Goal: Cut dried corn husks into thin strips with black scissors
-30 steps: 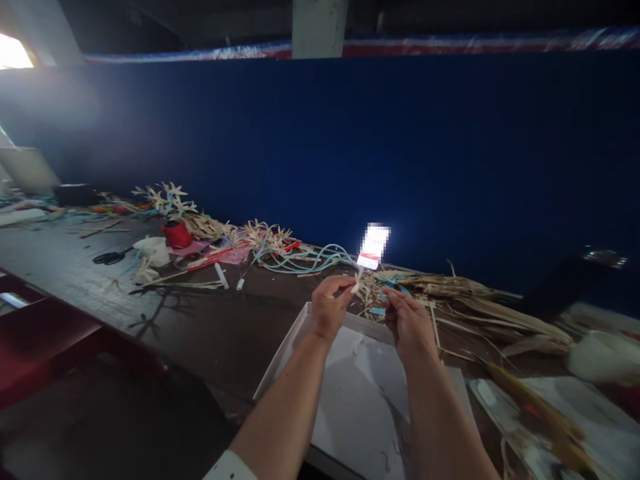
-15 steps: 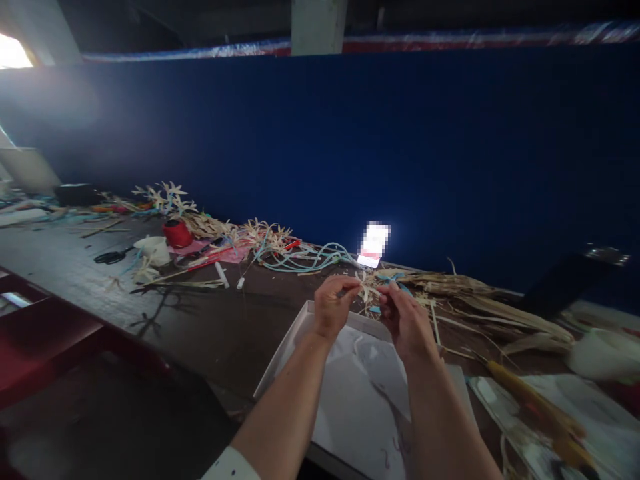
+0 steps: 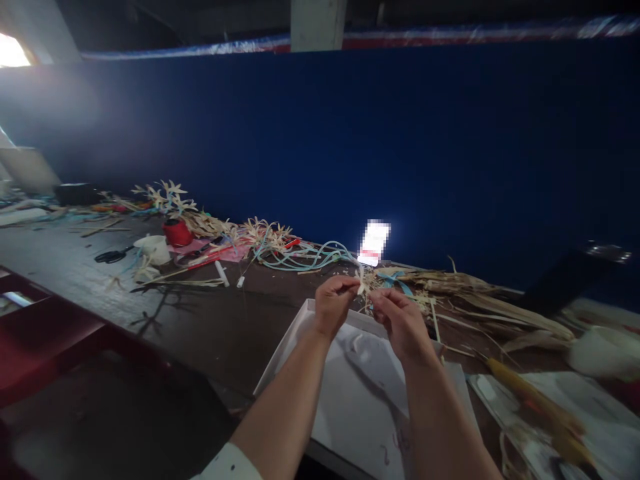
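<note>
A small pale flower, apparently of dried husk, is pinched between the thumb and fingertips of my left hand. Just right of it, my right hand has its fingers drawn together in a pinch, with the tips close to the flower's lower edge. Whether those tips grip a petal or something else is too small to make out. Both hands are raised over the far rim of a shallow white box. Inside the box lie white sheets and a few thin dark red bits.
Behind the hands, a bright phone leans by the blue partition. Leftward are pale blue cords, husk flowers, a red thread spool and black scissors. Dried husks and a yellow-handled tool lie right.
My right hand has shifted left and slightly down, nearer the flower. The flower has turned, so its petals look narrower. My left hand stays almost in place.
</note>
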A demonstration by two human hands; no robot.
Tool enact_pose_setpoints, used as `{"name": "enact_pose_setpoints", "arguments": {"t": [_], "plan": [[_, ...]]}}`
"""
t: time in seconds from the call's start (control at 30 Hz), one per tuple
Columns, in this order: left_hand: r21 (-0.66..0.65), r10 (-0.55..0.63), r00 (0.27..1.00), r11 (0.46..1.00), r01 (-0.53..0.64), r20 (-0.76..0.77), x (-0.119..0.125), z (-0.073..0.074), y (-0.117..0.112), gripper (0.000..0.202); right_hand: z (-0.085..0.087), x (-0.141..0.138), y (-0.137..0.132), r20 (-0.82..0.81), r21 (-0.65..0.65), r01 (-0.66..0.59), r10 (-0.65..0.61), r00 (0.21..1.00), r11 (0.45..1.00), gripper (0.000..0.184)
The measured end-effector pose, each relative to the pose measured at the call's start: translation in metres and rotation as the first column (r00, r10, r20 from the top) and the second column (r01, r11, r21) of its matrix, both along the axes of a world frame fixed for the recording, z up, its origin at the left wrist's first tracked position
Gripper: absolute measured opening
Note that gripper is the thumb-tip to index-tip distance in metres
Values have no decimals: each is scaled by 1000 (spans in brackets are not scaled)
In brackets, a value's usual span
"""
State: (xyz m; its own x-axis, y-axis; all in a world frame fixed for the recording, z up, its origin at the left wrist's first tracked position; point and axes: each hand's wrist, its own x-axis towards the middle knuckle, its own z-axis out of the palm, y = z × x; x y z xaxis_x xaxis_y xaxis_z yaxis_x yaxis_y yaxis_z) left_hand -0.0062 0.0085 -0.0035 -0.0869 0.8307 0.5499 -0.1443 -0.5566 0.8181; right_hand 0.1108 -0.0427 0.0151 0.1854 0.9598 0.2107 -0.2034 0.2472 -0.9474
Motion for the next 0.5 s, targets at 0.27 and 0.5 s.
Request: {"name": "enact_pose_setpoints", "arguments": {"t": [0.27, 0.5], "plan": [[-257, -200, 949, 930, 262, 242, 4, 4, -3, 23, -2, -6, 1, 55, -6, -10, 10, 998, 1000, 19], [-284, -237, 908, 896, 341, 345, 6, 5, -3, 19, -6, -5, 2, 149, -31, 14, -9, 989, 999, 22]]}}
